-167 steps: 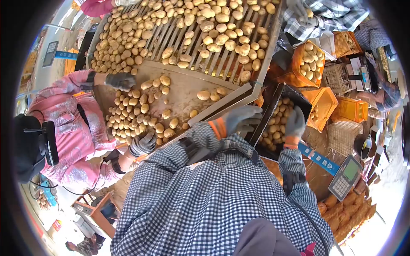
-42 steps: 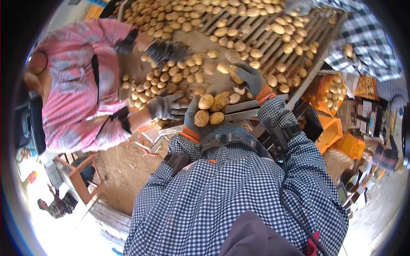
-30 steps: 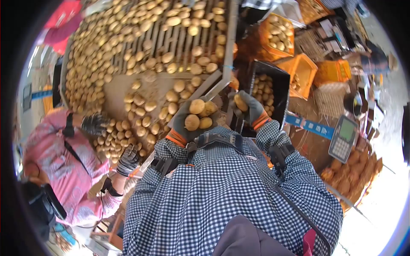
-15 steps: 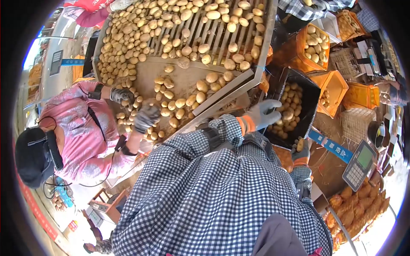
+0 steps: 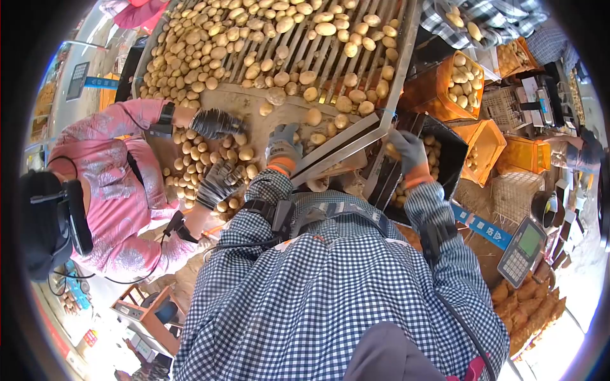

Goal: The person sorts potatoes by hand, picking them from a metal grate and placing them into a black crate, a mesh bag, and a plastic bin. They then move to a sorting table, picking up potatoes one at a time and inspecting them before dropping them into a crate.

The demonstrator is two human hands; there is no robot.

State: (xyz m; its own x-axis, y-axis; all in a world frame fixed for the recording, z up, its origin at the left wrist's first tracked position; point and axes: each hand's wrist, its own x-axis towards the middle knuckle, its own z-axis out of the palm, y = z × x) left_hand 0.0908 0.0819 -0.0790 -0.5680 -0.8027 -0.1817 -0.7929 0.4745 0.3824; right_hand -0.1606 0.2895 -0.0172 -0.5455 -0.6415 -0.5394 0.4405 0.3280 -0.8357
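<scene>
My left hand [image 5: 284, 147], in a grey glove with an orange cuff, reaches onto the sorting table [image 5: 235, 100]. Its fingers point forward, apart, beside a few loose potatoes [image 5: 312, 117]; no potato shows in it. My right hand [image 5: 410, 153], gloved alike, is over the far left side of a black-lined crate [image 5: 450, 155]. A potato [image 5: 393, 151] sits in its curled fingers. More potatoes lie in that crate, partly hidden by my hand and forearm.
A co-worker in pink [image 5: 114, 171] handles potatoes at the left with striped gloves. A metal rail [image 5: 343, 147] edges the table between my hands. Orange crates [image 5: 486, 149] stand at the right, near a scale display [image 5: 522, 251]. Another person's checked sleeve shows at the top right.
My left hand has moved left from above the crate onto the table. My right hand, with a potato, has moved from the crate's near right edge to its far left side.
</scene>
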